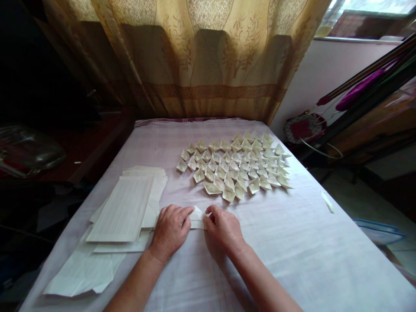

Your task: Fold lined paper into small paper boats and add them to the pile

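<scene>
Mid-fold, I judged, my left hand (171,226) and right hand (225,226) curled nearly closed on the folded paper (196,224) on the table (292,242), near paper boats (228,193) (next called for even creasing)

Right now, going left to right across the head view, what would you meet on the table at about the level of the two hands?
Loose pile of paper sheets → left hand → folded paper → right hand → small white object near the right edge.
</scene>
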Demonstrator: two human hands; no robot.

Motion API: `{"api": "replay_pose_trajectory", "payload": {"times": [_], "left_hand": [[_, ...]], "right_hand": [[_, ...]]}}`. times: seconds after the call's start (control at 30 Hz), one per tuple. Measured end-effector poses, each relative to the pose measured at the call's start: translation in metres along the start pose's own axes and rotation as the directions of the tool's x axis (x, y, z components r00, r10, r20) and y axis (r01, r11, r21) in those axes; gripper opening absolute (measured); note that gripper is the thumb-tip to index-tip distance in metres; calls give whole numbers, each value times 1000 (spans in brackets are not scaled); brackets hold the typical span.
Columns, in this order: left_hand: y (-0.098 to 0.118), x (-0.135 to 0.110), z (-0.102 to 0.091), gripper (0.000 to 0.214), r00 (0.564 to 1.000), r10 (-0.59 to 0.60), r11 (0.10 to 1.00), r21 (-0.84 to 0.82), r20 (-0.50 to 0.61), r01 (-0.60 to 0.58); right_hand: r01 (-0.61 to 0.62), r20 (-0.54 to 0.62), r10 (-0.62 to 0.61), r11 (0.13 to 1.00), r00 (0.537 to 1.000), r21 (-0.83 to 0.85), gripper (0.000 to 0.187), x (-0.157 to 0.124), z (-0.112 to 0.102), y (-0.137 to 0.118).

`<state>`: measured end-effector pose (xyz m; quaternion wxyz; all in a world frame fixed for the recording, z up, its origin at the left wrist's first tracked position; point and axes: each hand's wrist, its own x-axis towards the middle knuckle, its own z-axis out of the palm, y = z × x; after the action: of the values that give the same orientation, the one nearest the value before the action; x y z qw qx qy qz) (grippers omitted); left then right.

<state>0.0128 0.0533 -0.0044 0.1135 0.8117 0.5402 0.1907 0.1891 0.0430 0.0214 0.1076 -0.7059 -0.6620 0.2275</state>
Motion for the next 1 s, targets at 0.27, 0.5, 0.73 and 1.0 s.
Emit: {"api": "replay_pose_trajectory", "payload": {"times": [0.27, 0.5, 0.73, 1.0], "left_hand": [[2, 3, 0, 36, 996, -21, 1000, -6, 81, 22], [-2, 0, 7, 14, 987, -158, 970, -189, -3, 154], [-7, -6, 14, 16, 982, -164, 952, -275, -97, 132], [0, -4, 3, 13, 984, -170, 934, -328, -52, 144]], "right_hand": [[75, -78, -80, 995, 994, -67, 10, -3, 7, 5], [114, -181, -115, 993, 977, -18, 13, -6, 15, 14], [84, -78, -76, 992, 994, 95, 9, -3, 6, 15], [126, -41, -120, 967, 992, 222, 13, -5, 3, 22]]}}
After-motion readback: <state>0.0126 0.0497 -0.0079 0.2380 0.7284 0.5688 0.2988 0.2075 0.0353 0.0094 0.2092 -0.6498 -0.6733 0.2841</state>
